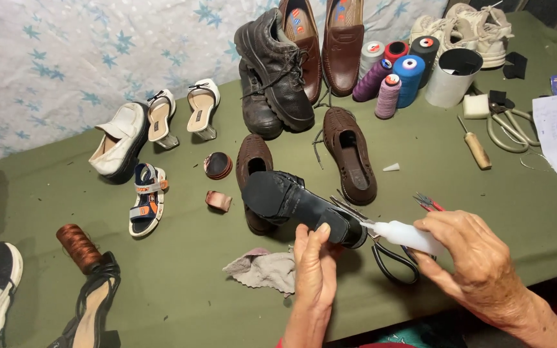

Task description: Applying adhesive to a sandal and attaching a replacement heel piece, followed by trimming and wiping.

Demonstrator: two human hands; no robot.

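You are holding a black shoe (pixel 294 205) sole-up and tilted above the green table, its heel pointing left and its toe end resting in your left hand (pixel 315 267). Your right hand (pixel 478 261) is gripping a white squeeze bottle (pixel 410 236), its nozzle touching the sole's toe edge.

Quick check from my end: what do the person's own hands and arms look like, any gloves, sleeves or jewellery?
Both the left hand and right hand are bare: no gloves, rings or watch show. The forearms are uncovered as far as the picture's lower edge, so no sleeves are visible. The hands look wrinkled and veined.
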